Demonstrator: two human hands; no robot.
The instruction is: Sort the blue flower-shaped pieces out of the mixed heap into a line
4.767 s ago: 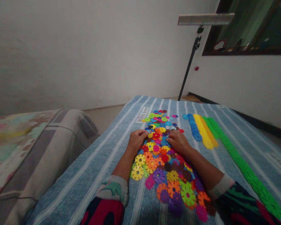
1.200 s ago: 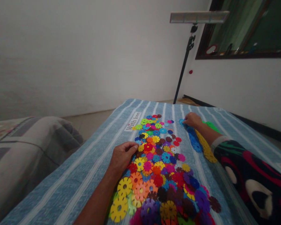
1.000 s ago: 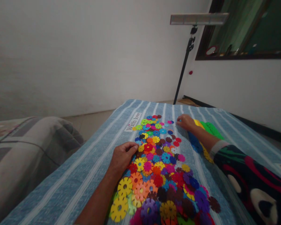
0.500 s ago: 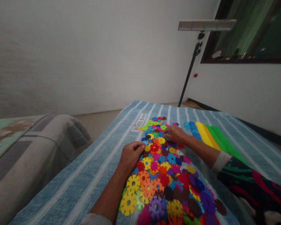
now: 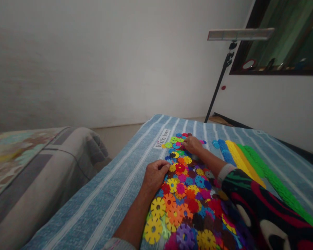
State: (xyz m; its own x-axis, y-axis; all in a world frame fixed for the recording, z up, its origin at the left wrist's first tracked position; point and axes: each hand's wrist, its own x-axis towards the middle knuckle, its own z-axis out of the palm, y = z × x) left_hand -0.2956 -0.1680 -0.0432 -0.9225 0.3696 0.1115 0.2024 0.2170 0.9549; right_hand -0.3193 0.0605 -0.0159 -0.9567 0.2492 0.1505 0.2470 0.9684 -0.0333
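Notched discs (image 5: 181, 189), loose spread, long axis running away from the wearer: right hand (image 5: 193, 144) at far portion, left hand (image 5: 155, 173) at left edge, either grip's hold indeterminable.

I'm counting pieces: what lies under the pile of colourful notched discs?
A blue cloth with white stripes lies under the pile of colourful notched discs. Discs overlap; any fully buried cannot be seen.

Homelike room with striped tablecloth (image 5: 109, 194)
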